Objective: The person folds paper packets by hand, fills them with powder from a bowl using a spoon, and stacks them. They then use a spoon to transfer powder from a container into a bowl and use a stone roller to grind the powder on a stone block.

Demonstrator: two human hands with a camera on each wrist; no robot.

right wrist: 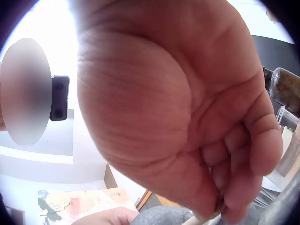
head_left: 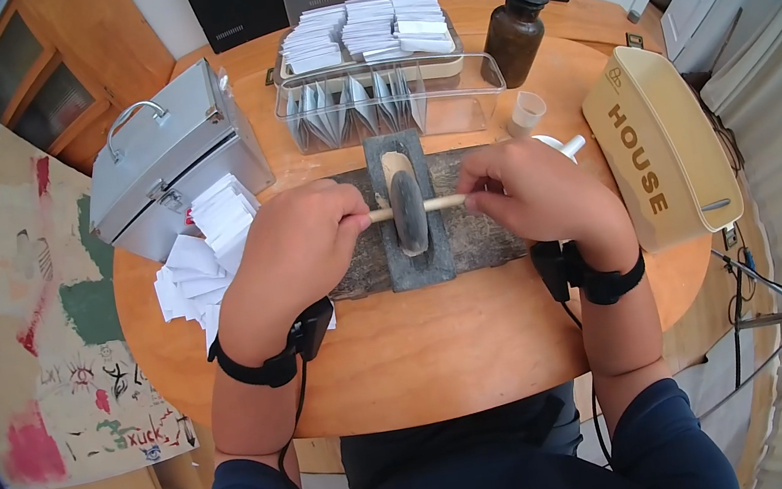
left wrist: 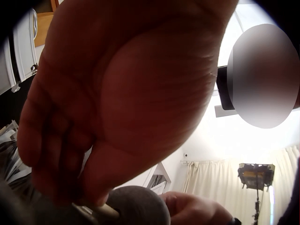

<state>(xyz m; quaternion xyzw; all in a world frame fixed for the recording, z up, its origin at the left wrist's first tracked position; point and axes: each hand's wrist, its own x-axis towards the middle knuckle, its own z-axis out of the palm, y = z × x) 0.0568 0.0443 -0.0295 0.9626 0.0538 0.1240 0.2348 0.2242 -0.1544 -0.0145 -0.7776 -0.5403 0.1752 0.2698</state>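
Note:
A grey stone grinding wheel [head_left: 410, 216] stands on edge in a boat-shaped stone trough [head_left: 406, 276], with a pale wooden handle [head_left: 445, 202] through its centre. My left hand [head_left: 295, 244] pinches the handle's left end between thumb and fingers. On the other side, my right hand [head_left: 539, 184] pinches the right end the same way. Tan material [head_left: 393, 160] shows in the trough's far end. In the left wrist view the thumb meets the fingers at the handle [left wrist: 110, 211], close beside the wheel [left wrist: 143, 206]. The right wrist view shows a matching pinch at the wheel [right wrist: 159, 216].
The trough sits on a dark weathered board [head_left: 492, 242]. White paper packets [head_left: 202, 263] lie by a silver case [head_left: 171, 156] at left. Behind stand a clear divided box [head_left: 462, 112], a packet-filled tray [head_left: 364, 31], a brown bottle [head_left: 515, 34] and a cup [head_left: 527, 111]. A beige bin [head_left: 641, 156] is at right.

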